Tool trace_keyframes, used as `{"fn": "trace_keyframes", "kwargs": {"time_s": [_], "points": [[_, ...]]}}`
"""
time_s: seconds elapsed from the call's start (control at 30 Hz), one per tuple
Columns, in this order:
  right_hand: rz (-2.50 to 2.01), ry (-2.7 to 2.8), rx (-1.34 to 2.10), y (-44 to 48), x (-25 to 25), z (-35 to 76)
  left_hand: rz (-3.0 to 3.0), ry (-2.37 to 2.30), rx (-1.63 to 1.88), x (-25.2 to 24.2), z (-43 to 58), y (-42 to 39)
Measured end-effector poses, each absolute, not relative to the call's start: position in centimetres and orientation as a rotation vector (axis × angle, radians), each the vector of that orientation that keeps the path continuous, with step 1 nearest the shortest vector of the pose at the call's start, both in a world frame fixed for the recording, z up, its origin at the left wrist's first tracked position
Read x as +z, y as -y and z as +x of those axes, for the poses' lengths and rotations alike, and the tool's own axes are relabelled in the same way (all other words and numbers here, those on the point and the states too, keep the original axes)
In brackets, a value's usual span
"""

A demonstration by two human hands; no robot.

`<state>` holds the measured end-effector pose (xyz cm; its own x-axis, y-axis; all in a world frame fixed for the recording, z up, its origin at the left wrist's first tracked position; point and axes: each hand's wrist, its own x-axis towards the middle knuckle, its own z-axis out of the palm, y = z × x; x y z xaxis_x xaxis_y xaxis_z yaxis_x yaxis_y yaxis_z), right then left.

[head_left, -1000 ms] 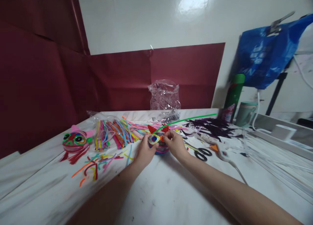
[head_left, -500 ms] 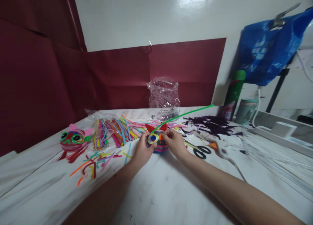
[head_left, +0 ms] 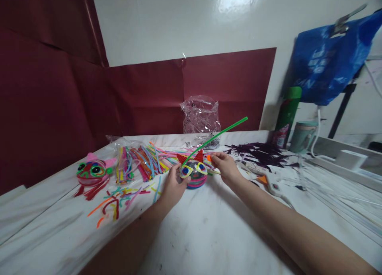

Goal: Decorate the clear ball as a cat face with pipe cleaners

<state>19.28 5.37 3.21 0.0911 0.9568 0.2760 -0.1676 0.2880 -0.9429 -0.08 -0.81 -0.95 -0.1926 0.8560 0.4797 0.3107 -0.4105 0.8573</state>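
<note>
My left hand [head_left: 174, 182] grips the left side of a round craft animal head [head_left: 197, 182] with red ears, yellow-rimmed blue eyes and pink and blue bands. A long green pipe cleaner [head_left: 222, 135] slants up to the right from beside the left fingers; whether they pinch it or it is fixed to the head, I cannot tell. My right hand [head_left: 226, 166] is closed just right of the head, apart from it, with a small orange piece [head_left: 209, 158] between its fingertips. On the left sits a second, pink craft animal head [head_left: 93, 172] with red tassels.
Bundled pipe cleaners [head_left: 140, 161] lie in a clear bag, with cut pieces [head_left: 116, 205] in front. Dark purple strands [head_left: 259, 153] lie at the back right. A glue gun [head_left: 274, 186] rests beyond my right forearm. A green can [head_left: 289, 110] stands by a cup [head_left: 303, 136].
My right hand has moved right, off the craft head, taking the orange piece along and uncovering the right eye. The green pipe cleaner now points more steeply upward.
</note>
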Motion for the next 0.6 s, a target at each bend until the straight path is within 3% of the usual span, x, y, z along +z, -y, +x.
{"fn": "trace_keyframes", "kwargs": {"time_s": [0.6], "points": [[-1.333,0.943,0.989,-11.2,-0.2,26.3,1.734,-1.439,1.645,-0.6,-0.9,0.7]]}}
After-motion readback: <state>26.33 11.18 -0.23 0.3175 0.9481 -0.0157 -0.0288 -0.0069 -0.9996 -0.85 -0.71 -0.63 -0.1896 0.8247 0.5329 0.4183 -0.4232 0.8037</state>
